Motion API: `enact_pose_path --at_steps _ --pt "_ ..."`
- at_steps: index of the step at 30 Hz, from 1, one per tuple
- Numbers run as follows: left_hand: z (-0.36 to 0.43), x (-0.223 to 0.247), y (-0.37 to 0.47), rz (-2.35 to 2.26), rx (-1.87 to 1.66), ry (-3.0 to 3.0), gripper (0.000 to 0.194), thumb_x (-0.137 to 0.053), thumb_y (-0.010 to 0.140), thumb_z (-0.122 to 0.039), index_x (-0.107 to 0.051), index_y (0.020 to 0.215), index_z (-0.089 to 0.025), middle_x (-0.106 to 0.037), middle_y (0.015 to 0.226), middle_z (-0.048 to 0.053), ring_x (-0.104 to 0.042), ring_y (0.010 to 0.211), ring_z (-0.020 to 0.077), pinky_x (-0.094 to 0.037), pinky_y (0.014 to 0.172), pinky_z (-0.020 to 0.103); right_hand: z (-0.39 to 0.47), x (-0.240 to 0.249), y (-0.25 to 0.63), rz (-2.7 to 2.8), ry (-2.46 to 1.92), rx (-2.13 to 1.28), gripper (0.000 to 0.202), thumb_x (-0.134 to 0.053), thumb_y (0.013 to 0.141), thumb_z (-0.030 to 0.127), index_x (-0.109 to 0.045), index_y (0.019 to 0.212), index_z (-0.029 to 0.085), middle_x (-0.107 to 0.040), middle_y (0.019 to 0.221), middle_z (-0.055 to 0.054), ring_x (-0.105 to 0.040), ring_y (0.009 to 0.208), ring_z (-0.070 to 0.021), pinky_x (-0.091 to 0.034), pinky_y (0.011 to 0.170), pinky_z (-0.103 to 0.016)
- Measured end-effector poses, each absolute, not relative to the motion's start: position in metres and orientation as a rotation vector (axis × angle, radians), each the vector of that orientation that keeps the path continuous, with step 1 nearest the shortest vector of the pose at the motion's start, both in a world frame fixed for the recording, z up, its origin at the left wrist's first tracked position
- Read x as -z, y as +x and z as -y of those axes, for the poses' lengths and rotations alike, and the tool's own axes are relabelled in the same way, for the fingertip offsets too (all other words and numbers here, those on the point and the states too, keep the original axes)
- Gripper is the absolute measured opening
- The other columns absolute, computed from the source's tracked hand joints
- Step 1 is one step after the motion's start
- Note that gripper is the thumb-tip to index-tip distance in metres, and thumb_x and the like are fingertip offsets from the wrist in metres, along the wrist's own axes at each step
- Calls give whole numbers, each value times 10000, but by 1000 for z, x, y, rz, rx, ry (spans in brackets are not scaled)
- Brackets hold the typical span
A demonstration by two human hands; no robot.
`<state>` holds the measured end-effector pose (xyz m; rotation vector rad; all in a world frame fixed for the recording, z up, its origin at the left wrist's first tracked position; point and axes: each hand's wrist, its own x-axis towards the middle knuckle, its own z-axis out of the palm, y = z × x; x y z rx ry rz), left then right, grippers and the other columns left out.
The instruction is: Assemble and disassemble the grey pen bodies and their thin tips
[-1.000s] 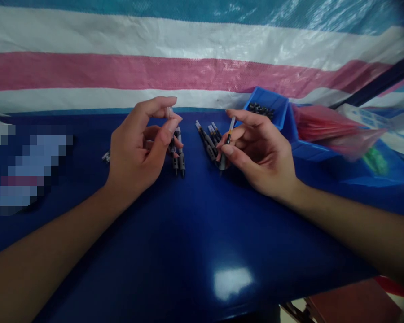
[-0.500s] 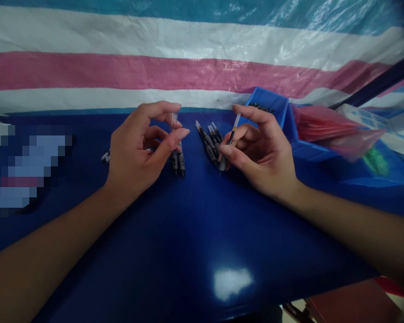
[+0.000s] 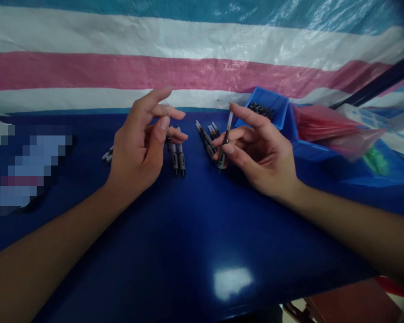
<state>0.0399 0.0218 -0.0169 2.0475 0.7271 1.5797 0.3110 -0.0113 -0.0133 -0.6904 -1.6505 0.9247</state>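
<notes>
In the head view my right hand point(image 3: 259, 146) pinches a pen without its barrel point(image 3: 225, 141). Its pale refill tube points up past my index fingertip and its dark grip end points down. My left hand point(image 3: 141, 139) is curled, with a clear pen barrel point(image 3: 166, 107) between thumb and fingers; most of it is hidden. Just right of that hand lie two pens with clear barrels and dark grips point(image 3: 178, 159). Several more dark grips with bare refills point(image 3: 205, 139) lie between my hands, partly behind my right fingers.
A blue bin point(image 3: 269, 96) with small black parts stands behind my right hand. Beside it are red plastic bags point(image 3: 326, 128) in another blue bin and a green bag point(image 3: 375, 159). Small pale parts point(image 3: 107, 154) lie left of my left hand on the blue table point(image 3: 175, 242).
My left index finger has lifted and the clear barrel has shifted up and left, deeper into that hand. My right hand has tilted the refill slightly to the left.
</notes>
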Motion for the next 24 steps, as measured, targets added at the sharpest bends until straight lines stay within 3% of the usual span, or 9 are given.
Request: enact_pose_path --at_steps 3,6,9,12,17,24 --pt "-17 14 42 -751 -1636 2041 492 -835 1116 -323 -683 1583 -356 -794 1212 16 -834 775 181 -733 707 369 13 13 311 1637 -727 -942 567 -965 988 321 -699 1489 335 -834 1055 -10 -785 768 -185 -733 704 -352" --pt "-16 14 41 -832 -1600 2001 646 -931 1047 -358 -636 1621 -355 -803 1188 1 -810 746 165 -708 678 345 13 12 312 1610 -754 -950 563 -1021 928 331 -700 1390 345 -805 959 11 -788 789 -201 -727 661 -340" --pt "-18 17 40 -836 -1629 2010 699 -983 1002 -408 -634 1599 -304 -849 1161 -26 -819 745 158 -715 677 323 13 11 312 1595 -752 -993 596 -1025 921 309 -702 1421 344 -816 959 7 -811 816 -216 -720 624 -337" --pt "-20 19 40 -831 -1631 2017 582 -897 1088 -392 -628 1594 -295 -879 1221 -23 -863 832 179 -743 735 329 13 10 311 1606 -740 -1022 633 -981 973 295 -704 1541 330 -855 1050 -22 -823 794 -210 -737 654 -362" --pt "-21 19 41 -712 -1621 2050 490 -695 1218 -382 -546 1684 -362 -841 1377 4 -882 961 200 -767 843 361 14 9 310 1635 -711 -1043 620 -913 1052 329 -677 1626 341 -881 1202 -61 -876 948 -242 -758 732 -376" --pt "-18 14 41 -705 -1592 2057 470 -655 1218 -335 -590 1663 -474 -804 1321 0 -868 960 210 -767 913 446 17 7 310 1659 -643 -1109 469 -902 1050 225 -718 1472 310 -878 1139 -31 -880 925 -207 -752 732 -325"
